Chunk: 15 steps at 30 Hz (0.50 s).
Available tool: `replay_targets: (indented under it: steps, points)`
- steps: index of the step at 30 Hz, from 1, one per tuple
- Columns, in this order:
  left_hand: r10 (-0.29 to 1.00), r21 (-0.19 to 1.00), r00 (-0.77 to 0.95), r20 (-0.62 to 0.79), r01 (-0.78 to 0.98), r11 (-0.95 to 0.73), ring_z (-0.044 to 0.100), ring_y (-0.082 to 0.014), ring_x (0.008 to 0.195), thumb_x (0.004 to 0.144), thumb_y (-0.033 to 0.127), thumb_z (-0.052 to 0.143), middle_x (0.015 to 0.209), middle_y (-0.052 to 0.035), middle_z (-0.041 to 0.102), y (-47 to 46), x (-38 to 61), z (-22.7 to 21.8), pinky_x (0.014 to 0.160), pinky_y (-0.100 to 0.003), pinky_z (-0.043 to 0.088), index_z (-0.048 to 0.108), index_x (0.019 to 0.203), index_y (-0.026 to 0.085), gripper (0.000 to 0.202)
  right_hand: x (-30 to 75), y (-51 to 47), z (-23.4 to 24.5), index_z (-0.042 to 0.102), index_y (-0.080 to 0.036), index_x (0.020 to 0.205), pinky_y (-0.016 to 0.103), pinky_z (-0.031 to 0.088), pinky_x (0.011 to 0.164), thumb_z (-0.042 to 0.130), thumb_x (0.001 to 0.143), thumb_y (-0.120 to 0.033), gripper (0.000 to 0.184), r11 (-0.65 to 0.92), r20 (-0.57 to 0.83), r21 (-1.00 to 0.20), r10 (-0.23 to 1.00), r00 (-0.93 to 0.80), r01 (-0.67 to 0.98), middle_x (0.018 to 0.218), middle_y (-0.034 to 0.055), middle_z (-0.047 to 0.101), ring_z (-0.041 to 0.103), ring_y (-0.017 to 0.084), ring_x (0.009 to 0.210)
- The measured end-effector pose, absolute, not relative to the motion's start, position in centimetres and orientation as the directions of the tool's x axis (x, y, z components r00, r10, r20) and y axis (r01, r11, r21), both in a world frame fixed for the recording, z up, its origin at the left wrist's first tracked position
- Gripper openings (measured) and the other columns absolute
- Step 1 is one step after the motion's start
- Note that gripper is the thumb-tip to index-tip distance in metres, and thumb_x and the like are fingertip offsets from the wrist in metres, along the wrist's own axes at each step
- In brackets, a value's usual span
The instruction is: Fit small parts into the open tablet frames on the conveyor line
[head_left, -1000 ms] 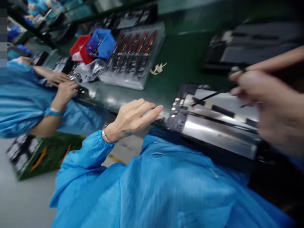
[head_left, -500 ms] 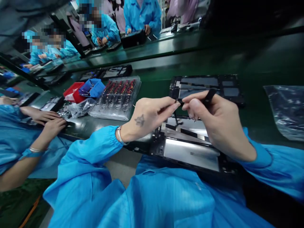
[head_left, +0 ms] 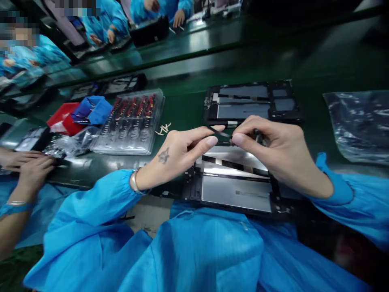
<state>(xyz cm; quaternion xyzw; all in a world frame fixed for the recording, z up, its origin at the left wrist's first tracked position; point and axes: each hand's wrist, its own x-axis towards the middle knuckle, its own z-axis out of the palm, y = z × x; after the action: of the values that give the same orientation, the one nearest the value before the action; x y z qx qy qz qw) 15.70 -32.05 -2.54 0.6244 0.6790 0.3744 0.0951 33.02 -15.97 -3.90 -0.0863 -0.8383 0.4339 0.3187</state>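
An opened tablet chassis (head_left: 234, 190) with silver battery panels lies at the near edge of the green belt, in front of me. Over its top edge my left hand (head_left: 179, 152) pinches one end of a thin black strip (head_left: 220, 132). My right hand (head_left: 273, 150) pinches the strip's other end and also grips a dark tool (head_left: 258, 137) whose shape I cannot make out. The fingertips of both hands almost touch. A second opened tablet chassis (head_left: 252, 101) lies just beyond my hands.
A clear plastic tray of red-and-black parts (head_left: 130, 119) lies to the left, with red (head_left: 62, 119) and blue bins (head_left: 94, 109) and crumpled bags beside it. A clear bag (head_left: 358, 121) lies at the right. A co-worker's hands (head_left: 27, 162) rest at the far left; more people work across the belt.
My view swung from the left neighbour to my own work. My hands came together over the near tablet and took the black strip between them, then lowered slightly.
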Motion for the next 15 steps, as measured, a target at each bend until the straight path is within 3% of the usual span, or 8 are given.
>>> replay_targets:
  steps: [3,6,11,15]
  points:
    - [0.975,0.543,-0.127,0.184,0.84,0.007,0.071,-0.0133,0.079,0.108,0.048,0.052,0.103,-0.0011,0.08,-32.2,14.5,-2.9,0.068,-0.022,0.05,0.073,0.131,0.023,0.04,34.8,-14.2,-3.5,0.066,-0.024,0.085,0.036,0.044,0.073,0.062,0.099,-0.027,0.014,0.731,0.385,-0.681,0.315,-0.868,-0.037,0.086,0.0016,0.068,0.06,0.022,0.083]
    - [0.985,0.498,-0.113,0.127,0.866,0.035,0.075,-0.0145,0.085,0.109,0.047,0.051,0.108,-0.0004,0.081,-31.8,13.7,-3.1,0.069,-0.021,0.05,0.074,0.13,0.023,0.039,36.6,-12.3,-3.7,0.066,-0.024,0.087,0.037,0.043,0.072,0.058,0.096,-0.025,0.012,0.791,0.255,-0.611,0.231,-0.939,0.029,0.089,0.0033,0.07,0.059,0.024,0.084]
    - [0.989,0.493,-0.065,0.129,0.87,-0.007,0.076,-0.016,0.087,0.109,0.044,0.05,0.11,-0.0021,0.08,-30.8,13.2,-3.3,0.068,-0.022,0.051,0.075,0.126,0.021,0.038,38.3,-10.1,-4.2,0.069,-0.023,0.088,0.038,0.041,0.069,0.054,0.1,-0.035,0.022,0.789,0.02,-0.595,0.205,-0.979,0.153,0.09,0.0063,0.069,0.059,0.024,0.084]
    - [0.991,0.514,0.031,0.13,0.853,-0.094,0.075,-0.0151,0.086,0.11,0.037,0.049,0.105,-0.0029,0.08,-29.9,13.3,-3.8,0.073,-0.022,0.053,0.075,0.121,0.018,0.033,38.4,-9.1,-4.1,0.069,-0.021,0.087,0.037,0.042,0.069,0.057,0.097,-0.039,0.024,0.762,-0.074,-0.595,0.263,-0.962,0.254,0.089,0.0078,0.068,0.06,0.023,0.082]
